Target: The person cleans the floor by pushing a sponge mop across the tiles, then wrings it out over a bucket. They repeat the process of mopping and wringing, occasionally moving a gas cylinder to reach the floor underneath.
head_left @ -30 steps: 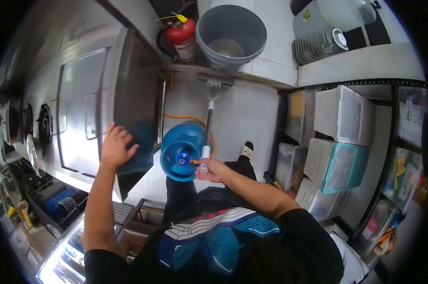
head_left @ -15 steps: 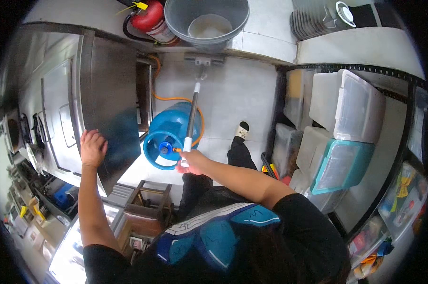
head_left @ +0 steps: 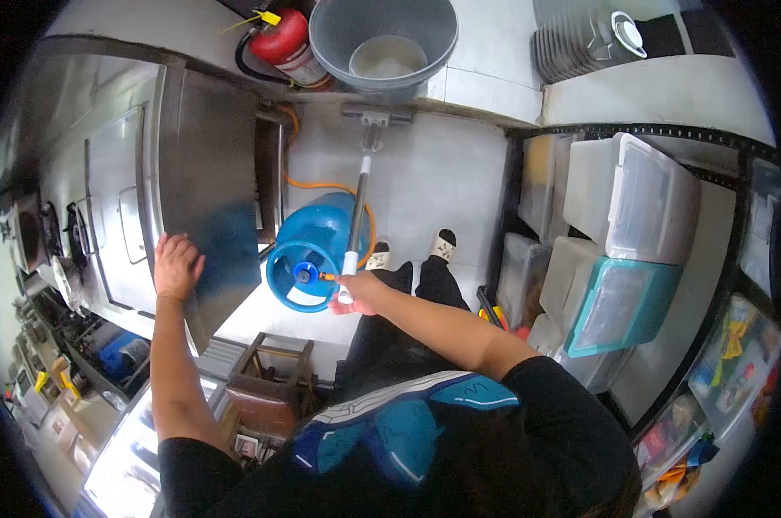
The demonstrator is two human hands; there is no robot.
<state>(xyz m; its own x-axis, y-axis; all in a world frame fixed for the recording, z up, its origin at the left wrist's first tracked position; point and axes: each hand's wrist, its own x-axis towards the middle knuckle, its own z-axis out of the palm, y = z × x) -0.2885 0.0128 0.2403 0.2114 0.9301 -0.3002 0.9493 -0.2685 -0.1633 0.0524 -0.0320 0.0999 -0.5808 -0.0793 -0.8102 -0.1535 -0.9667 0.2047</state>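
Observation:
My right hand [head_left: 362,294] is wrapped round the white grip end of a mop [head_left: 357,220]. Its grey and white pole runs away from me, and the flat head lies on the floor by the raised ledge. Just left of the pole is a blue gas cylinder [head_left: 317,226] with a round collar, a valve and an orange hose [head_left: 311,184]. My left hand [head_left: 178,266] rests on the edge of the stainless steel cabinet [head_left: 209,190], fingers laid over it and holding nothing.
A grey bucket [head_left: 446,43] and a red fire extinguisher [head_left: 283,39] stand on the ledge ahead. Plastic storage bins [head_left: 641,198] fill a rack on the right. A brown stool [head_left: 261,406] is at the lower left. My two shoes [head_left: 443,245] are on the tiled floor.
One of my feet has come forward, so both shoes now show. The view has shifted slightly; my right hand still grips the mop and my left still rests on the cabinet.

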